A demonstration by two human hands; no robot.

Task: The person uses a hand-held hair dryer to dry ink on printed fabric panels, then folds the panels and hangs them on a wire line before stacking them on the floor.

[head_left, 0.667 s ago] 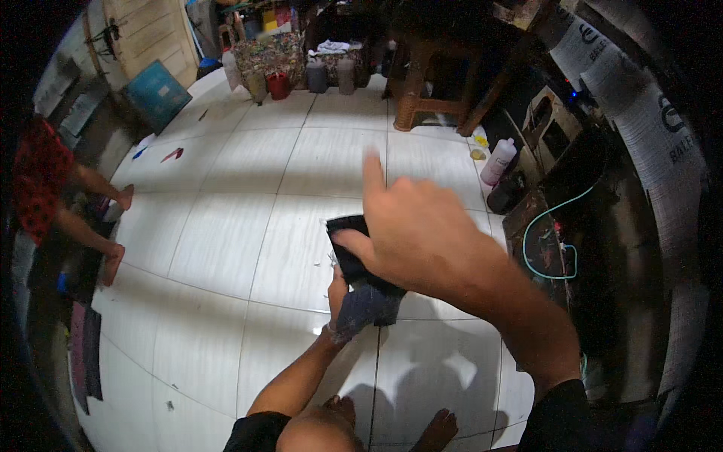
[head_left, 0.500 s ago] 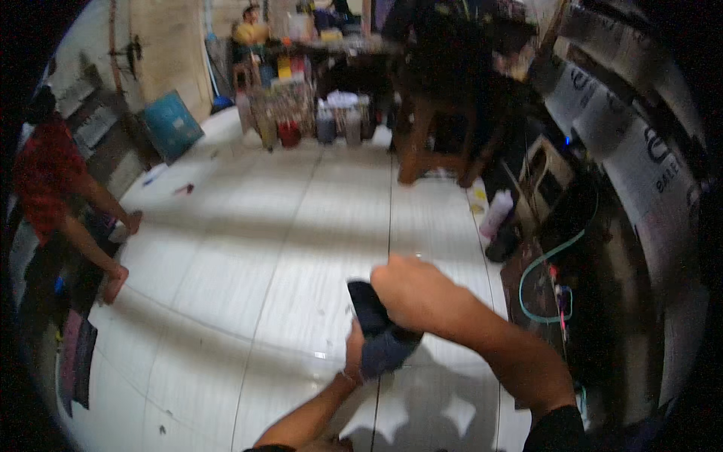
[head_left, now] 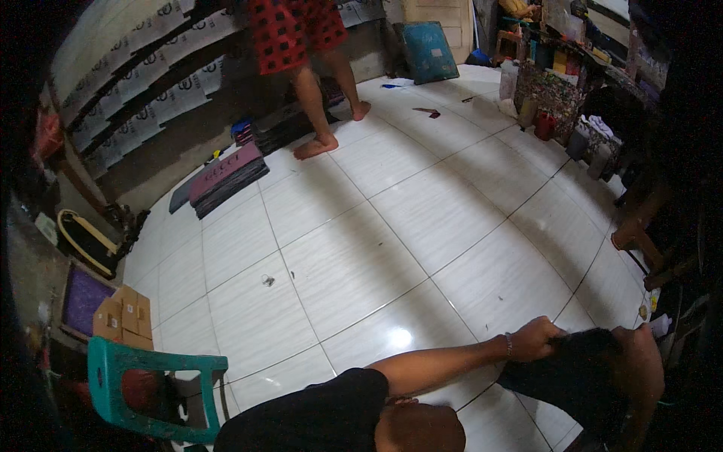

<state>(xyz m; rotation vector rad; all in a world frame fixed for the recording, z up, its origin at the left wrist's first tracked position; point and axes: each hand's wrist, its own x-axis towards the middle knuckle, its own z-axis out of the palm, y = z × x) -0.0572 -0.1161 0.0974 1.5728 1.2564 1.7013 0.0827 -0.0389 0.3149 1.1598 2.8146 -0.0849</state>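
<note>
A black piece of cloth (head_left: pixel 576 380) hangs between my two hands at the lower right. My left hand (head_left: pixel 536 339), with a bracelet at its wrist, is closed on the cloth's left end, and that arm stretches across from the lower edge in a black sleeve. At the cloth's right end my right hand (head_left: pixel 640 350) grips it, partly lost in shadow near the rim. Dark folds hide some of the fingers. Below the hands lies the white tiled floor (head_left: pixel 392 248).
A green plastic stool (head_left: pixel 151 429) and cardboard boxes (head_left: pixel 124 316) stand at the lower left. Stacked dark sheets (head_left: pixel 226 181) lie near the left wall. A barefoot person in red patterned shorts (head_left: pixel 297 34) stands at the back. Bottles and a red container (head_left: pixel 544 126) line the right side.
The view has swung to the left, so my hands now appear at the lower right. They are farther apart, with the black cloth spread between them. The other person now stands upright.
</note>
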